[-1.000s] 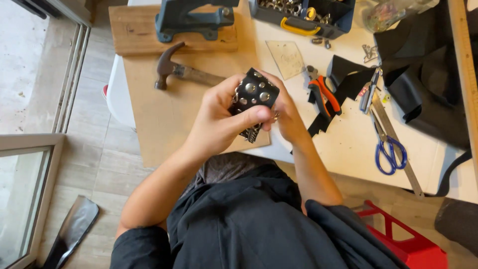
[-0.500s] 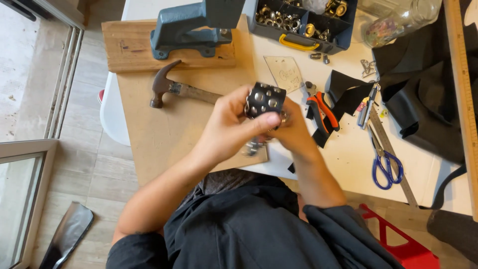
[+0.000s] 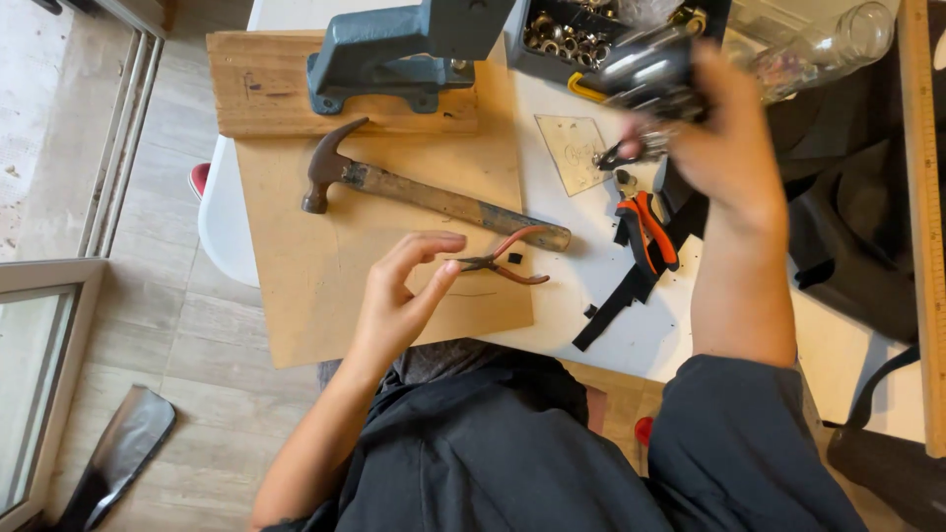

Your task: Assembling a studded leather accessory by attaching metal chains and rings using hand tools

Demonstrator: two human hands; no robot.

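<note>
**A:** So where's the studded black leather piece (image 3: 645, 69) at? Looks blurry up top.

**B:** Yep, right hand (image 3: 724, 148) is closed around it, lifted over the parts tray (image 3: 552, 34). Studs already cover its face, so I'd guess the riveting is mostly done.

**A:** And the left hand (image 3: 399, 296)?

**B:** Open, fingers loose, holding nothing, tips just beside the small red-handled pliers (image 3: 498, 264) on the brown board (image 3: 296, 296). The hammer (image 3: 414, 192) lies untouched behind them.

Red-handled pliers (image 3: 503, 260), orange-black cutters (image 3: 645, 229) — blue-grey press (image 3: 404, 44), tan board (image 3: 325, 266).
</note>
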